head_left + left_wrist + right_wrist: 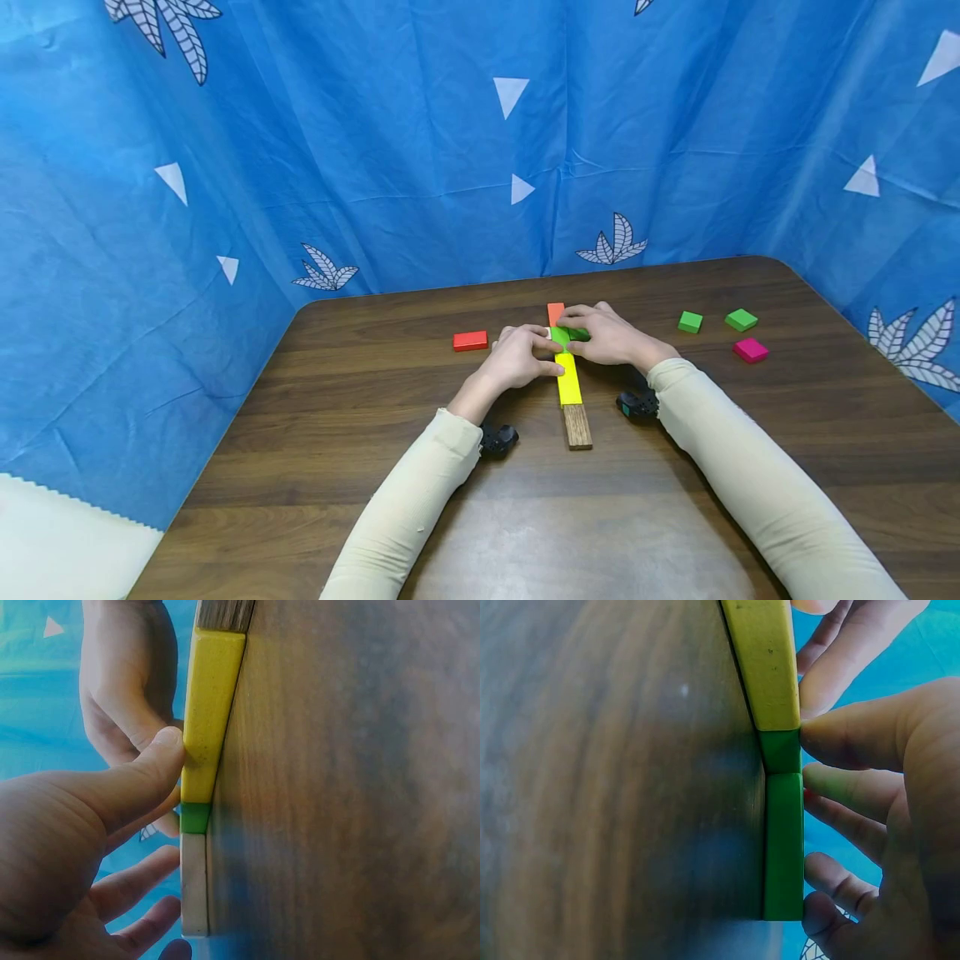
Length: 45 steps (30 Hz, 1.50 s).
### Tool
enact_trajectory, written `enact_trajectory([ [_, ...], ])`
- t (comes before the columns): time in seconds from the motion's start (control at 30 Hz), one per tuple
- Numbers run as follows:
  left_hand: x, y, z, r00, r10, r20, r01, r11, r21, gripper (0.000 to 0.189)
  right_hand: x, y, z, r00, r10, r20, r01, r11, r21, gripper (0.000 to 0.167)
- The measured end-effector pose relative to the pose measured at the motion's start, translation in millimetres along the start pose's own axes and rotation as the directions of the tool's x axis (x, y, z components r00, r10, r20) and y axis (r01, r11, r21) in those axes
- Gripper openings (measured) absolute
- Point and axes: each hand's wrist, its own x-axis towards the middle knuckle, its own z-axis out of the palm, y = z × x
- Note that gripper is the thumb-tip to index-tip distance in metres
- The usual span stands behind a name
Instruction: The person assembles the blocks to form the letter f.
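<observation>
Flat blocks lie in a row on the table: an orange block (555, 312) farthest back, a green block (559, 336), a yellow block (568, 380), then a brown wood-grained block (577, 426) nearest. A white block (194, 889) juts out to the left of the green one, and a second green block (784, 847) to its right. My left hand (515, 358) touches the top of the yellow block with its thumb, its fingers spread over the white block. My right hand (611, 337) has thumb and extended fingers on the tops of the two green blocks. Both hands partly cover the side blocks.
Left of the row lies a red block (470, 341). Off to the right are a small green block (690, 322), another green block (741, 320) and a magenta block (751, 350). A blue curtain (450, 150) hangs behind the table's back edge.
</observation>
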Motion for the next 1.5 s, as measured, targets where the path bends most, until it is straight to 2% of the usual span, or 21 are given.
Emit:
enact_trajectory([
  [0.37,-0.4,-0.4,-0.1,1.0,0.01,-0.002,-0.01,1.0,0.008,0.04,-2.4,1,1,1.0,0.015,-0.005,-0.015,1.0,0.022,0.054],
  [0.57,-4.0,-7.8,-16.2,0.999,0.005,-0.051,-0.006,1.0,-0.03,0.039,-1.8,0,2,1.0,0.029,0.001,-0.029,0.999,0.024,0.054],
  [0.7,-7.9,-23.7,-33.4,0.994,-0.009,-0.11,0.002,0.998,-0.07,0.036,-1.3,-1,1,0.999,0.042,0.007,-0.042,0.999,0.03,0.054],
  [0.9,-12.5,-62.2,-57.2,0.983,-0.078,-0.168,0.063,0.994,-0.091,0.041,0.4,0,2,0.999,0.046,0.006,-0.046,0.998,0.045,0.054],
  [1.0,-13.1,-80.1,-64.1,0.977,-0.125,-0.171,0.112,0.99,-0.086,0.05,0.4,1,1,0.999,0.049,-0.005,-0.048,0.998,0.05,0.053],
  [1.1,-13.4,-93.4,-66.6,0.977,-0.158,-0.144,0.146,0.985,-0.091,0.054,-0.5,1,0,0.999,0.043,-0.008,-0.042,0.997,0.058,0.053],
  [1.27,-13.4,-105.3,-66.0,0.975,-0.19,-0.119,0.181,0.98,-0.084,0.05,-1.7,0,0,0.999,0.044,-0.003,-0.044,0.997,0.067,0.053],
  [1.5,-10.0,-109.3,-68.4,0.967,-0.22,-0.131,0.212,0.975,-0.073,0.041,-2.4,0,0,0.999,0.034,-0.002,-0.033,0.998,0.058,0.053],
])
